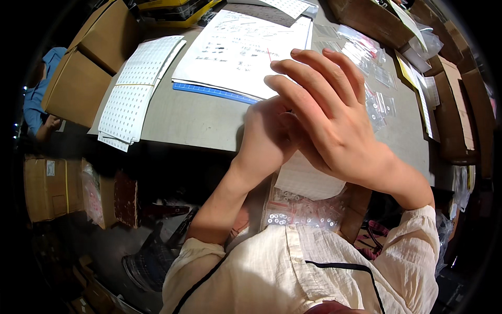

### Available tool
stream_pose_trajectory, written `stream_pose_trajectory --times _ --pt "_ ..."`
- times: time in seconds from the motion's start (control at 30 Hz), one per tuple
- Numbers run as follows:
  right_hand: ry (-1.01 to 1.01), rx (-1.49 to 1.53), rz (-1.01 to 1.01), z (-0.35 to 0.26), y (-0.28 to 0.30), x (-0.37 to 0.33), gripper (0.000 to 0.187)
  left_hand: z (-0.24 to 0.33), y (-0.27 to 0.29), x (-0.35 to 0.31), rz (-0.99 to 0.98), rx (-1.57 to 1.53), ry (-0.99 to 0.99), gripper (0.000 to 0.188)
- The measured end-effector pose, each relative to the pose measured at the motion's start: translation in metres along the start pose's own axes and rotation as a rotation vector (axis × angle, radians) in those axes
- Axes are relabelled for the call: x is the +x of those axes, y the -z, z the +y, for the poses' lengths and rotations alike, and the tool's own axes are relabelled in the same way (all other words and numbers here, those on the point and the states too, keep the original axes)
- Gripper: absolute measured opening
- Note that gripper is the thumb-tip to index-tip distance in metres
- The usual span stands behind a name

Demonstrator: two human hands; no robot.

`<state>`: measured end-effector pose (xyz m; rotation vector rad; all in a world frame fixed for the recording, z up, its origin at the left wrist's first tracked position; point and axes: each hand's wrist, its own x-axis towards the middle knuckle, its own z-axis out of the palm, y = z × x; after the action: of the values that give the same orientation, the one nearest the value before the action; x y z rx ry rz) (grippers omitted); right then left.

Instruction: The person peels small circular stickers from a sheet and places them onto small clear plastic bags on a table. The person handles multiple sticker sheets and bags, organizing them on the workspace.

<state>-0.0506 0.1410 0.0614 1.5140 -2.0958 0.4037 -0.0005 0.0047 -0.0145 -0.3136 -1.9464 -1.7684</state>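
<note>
Both hands meet above the front edge of the table. My right hand (pixel 334 118) reaches across on top, its fingers stretched out and slightly apart, nothing visible in them. Beneath it lies my left hand (pixel 264 128), whose fingers are mostly hidden, so whether they hold anything does not show. Below the hands, close to my body, a white sheet of paper (pixel 308 178) partly covers clear plastic bags (pixel 293 209) of small ring-shaped parts in an open cardboard box (pixel 358 212). Past my fingers, papers with handwriting (pixel 225 47) rest on a blue gridded board (pixel 209 91).
A banded stack of printed sheets (pixel 130 89) lies at the table's left, beside a cardboard box (pixel 78 83). More small clear bags (pixel 379 104) are spread on the right. Cardboard boxes (pixel 455 104) line the right side. A person in blue (pixel 39 104) is at far left.
</note>
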Motion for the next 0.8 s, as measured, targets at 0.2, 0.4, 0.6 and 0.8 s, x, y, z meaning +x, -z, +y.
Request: stream_pose_trajectory --times 0.2,0.4,0.6,0.8 --pt "0.039 -0.111 0.072 -0.001 0.0 -0.001 0.045 0.001 0.002 0.001 -0.043 -0.022 0.022 0.017" --pt "0.043 -0.229 0.123 0.01 0.006 0.0 0.039 0.0 -0.001 0.002 -0.031 -0.023 0.141 0.016" --pt "-0.091 0.158 -0.11 0.052 0.021 -0.002 0.02 0.012 0.001 0.009 -0.15 0.003 0.26 0.025" --pt "-0.09 0.23 -0.241 0.054 0.012 -0.005 0.016 0.012 0.003 0.008 -0.193 0.07 0.239 0.024"
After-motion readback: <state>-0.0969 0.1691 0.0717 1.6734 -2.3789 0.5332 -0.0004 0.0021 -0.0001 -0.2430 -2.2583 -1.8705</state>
